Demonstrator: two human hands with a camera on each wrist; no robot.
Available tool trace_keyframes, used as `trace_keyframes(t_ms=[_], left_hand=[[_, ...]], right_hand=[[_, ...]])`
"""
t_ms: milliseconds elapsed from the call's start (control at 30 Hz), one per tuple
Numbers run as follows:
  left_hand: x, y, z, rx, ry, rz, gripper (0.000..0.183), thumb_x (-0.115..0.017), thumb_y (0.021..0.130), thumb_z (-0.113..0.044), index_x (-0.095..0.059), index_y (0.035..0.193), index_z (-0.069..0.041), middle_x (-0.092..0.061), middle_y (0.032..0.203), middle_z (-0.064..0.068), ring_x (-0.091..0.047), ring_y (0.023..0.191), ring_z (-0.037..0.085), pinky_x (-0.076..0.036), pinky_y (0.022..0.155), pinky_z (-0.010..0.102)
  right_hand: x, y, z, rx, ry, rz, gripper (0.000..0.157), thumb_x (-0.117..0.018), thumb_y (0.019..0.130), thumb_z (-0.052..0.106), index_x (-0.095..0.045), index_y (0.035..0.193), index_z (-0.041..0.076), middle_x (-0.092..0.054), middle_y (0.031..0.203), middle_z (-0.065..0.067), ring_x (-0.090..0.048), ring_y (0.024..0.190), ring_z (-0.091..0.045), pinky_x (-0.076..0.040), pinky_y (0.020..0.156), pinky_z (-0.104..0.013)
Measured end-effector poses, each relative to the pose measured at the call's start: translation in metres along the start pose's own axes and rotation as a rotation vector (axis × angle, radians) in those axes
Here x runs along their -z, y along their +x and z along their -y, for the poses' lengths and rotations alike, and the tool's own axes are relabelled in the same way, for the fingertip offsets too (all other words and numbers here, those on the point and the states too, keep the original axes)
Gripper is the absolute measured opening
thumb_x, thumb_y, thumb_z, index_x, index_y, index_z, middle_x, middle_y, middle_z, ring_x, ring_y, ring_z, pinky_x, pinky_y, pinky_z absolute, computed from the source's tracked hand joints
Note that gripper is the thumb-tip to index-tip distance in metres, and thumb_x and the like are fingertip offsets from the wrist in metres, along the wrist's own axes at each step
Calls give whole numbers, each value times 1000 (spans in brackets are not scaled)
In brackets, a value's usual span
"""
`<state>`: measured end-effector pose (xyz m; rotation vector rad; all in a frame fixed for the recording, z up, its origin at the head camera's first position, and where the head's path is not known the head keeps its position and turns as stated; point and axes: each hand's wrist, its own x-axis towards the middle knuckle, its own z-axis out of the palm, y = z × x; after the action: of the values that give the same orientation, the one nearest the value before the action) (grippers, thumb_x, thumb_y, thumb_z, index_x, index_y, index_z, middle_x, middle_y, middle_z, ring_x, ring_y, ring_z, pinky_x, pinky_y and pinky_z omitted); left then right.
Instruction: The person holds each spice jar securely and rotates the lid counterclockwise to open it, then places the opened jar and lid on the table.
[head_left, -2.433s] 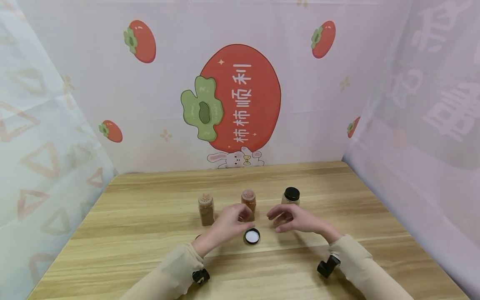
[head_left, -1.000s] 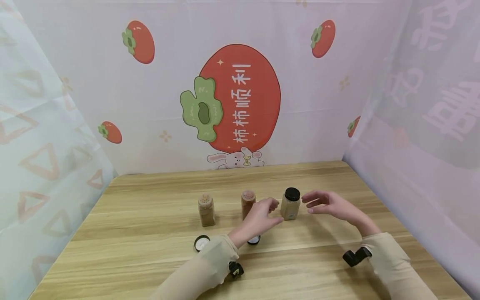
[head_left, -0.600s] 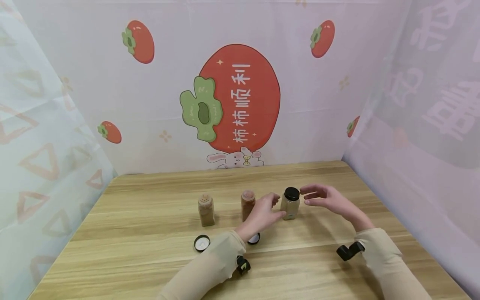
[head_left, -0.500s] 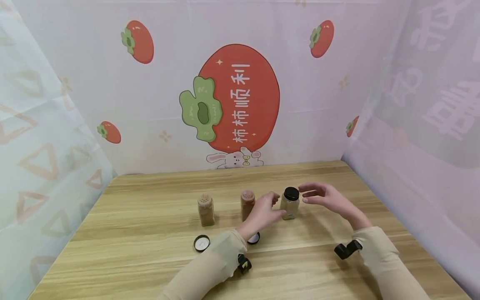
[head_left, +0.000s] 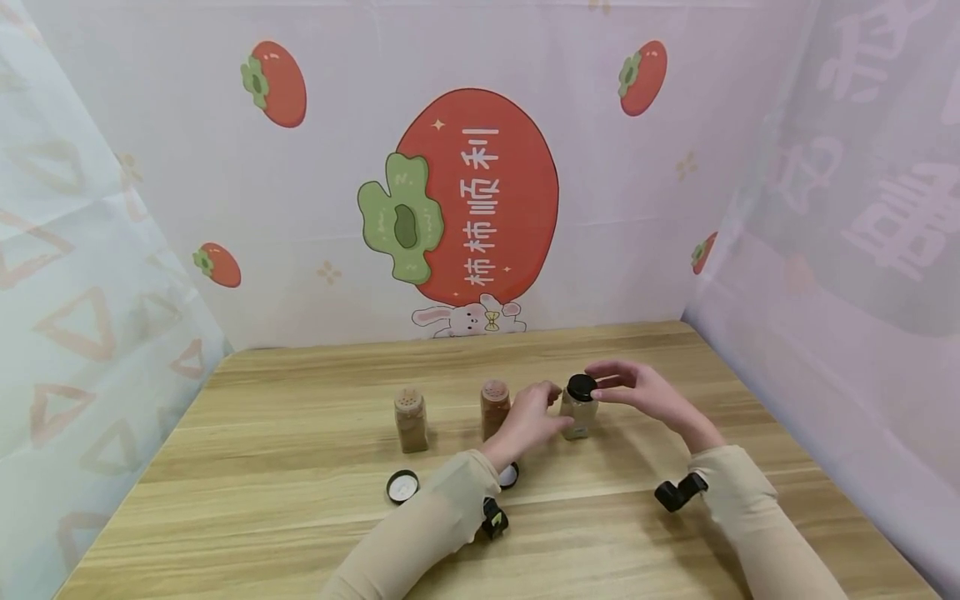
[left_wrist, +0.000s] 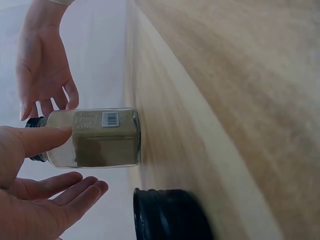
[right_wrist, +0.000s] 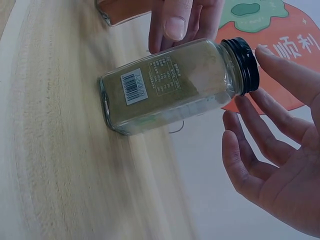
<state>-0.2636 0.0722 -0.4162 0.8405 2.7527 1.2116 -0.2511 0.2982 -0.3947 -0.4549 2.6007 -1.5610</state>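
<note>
A square glass spice jar (right_wrist: 165,85) of greenish-brown powder stands upright on the table, its black screw cap (head_left: 581,387) on. At its left side is my left hand (head_left: 528,421), the thumb in front of the jar and the other fingers apart from it in the left wrist view. Whether that thumb touches the glass I cannot tell. My right hand (head_left: 641,393) is at the cap from the right, thumb and fingers spread around it. In the right wrist view its fingertips (right_wrist: 243,102) are at the cap's edge, without a plain grip.
Two uncapped jars with perforated shaker tops stand to the left, one brown (head_left: 412,425) and one reddish (head_left: 494,412). Before them lie two upturned black caps with white liners, the left cap (head_left: 402,487) in full view and the right cap (head_left: 509,475) partly behind my left wrist.
Both hands have moved rightward from the reddish jar to the capped jar. Most recently my right hand has come leftward to the cap, while my left hand has barely moved.
</note>
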Motion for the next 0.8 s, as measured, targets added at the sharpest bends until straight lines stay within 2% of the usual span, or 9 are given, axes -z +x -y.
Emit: trace_keyframes(t_ms=[367,667,800], left_hand=[[-2,5,4,0,-14,11,42,-77,79,-18,-62,113,3,-65,110,16,-62,102,28,-52,85,32],[-5,6,5,-5,-4,30,38,-77,79,-21,-64,109,-2,-66,110,13,-62,103,25,-52,85,29],[-5,6,5,-7,4,25,36,-77,79,-23,-65,107,-4,-68,108,10,-62,103,24,-52,85,28]], right_hand=[[-5,5,4,26,-12,2,48,-75,82,24,-59,124,8,-60,125,-15,-56,114,-37,-52,85,-25],[-6,8,-1,75,-67,-2,47,-75,81,23,-60,123,7,-63,121,-13,-57,112,-35,-53,83,-24],[-7,8,-1,71,-69,-12,46,-76,81,23,-61,122,8,-64,120,-13,-57,112,-36,-53,82,-24]])
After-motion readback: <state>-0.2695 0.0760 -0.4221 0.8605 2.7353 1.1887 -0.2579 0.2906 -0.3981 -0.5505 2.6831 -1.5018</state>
